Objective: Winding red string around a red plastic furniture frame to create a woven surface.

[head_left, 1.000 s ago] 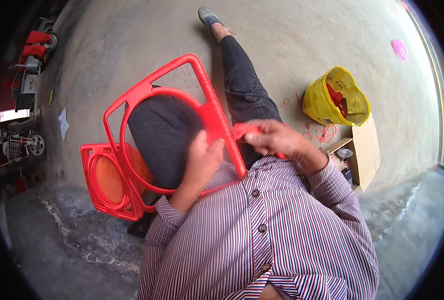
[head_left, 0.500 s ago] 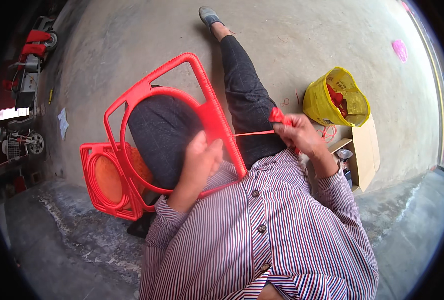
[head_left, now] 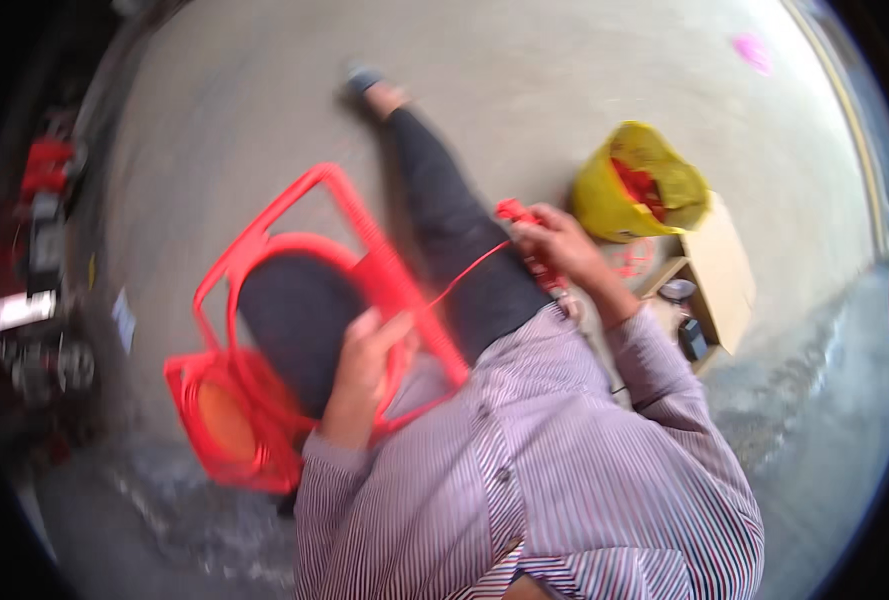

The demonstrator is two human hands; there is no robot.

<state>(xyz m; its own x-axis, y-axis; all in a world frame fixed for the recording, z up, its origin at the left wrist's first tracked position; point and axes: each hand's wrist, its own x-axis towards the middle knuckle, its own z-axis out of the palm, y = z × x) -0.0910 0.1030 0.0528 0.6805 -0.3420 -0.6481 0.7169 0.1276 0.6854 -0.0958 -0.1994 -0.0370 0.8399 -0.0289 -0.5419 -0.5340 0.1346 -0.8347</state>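
Note:
A red frame point(head_left: 333, 185) with a rounded-rectangle outline and a ring inside it lies across my bent knee. Its right-hand bar looks wrapped. My left hand point(head_left: 364, 370) is inside the frame, close to that bar, but its fingertips are smeared by motion. My right hand point(head_left: 564, 248) is closed around a bunched red strip point(head_left: 512, 211), part of which hangs below the fist. A slack length of red strip point(head_left: 476, 267) curves from the bar to this hand. Beyond the frame's lower left sits a second red frame point(head_left: 189, 385) with an orange round middle.
To the right stands a yellow bucket-like bag point(head_left: 596, 195) with red material inside. An opened cardboard box point(head_left: 722, 270) holding small items is beside it. My outstretched leg point(head_left: 434, 175) crosses the concrete floor. Wheeled vehicles point(head_left: 49, 165) stand at the far left.
The strip between the bar and my right hand has gone from taut to slack. My left hand and the frame sit lower and further left in the view, which has also shifted and blurred.

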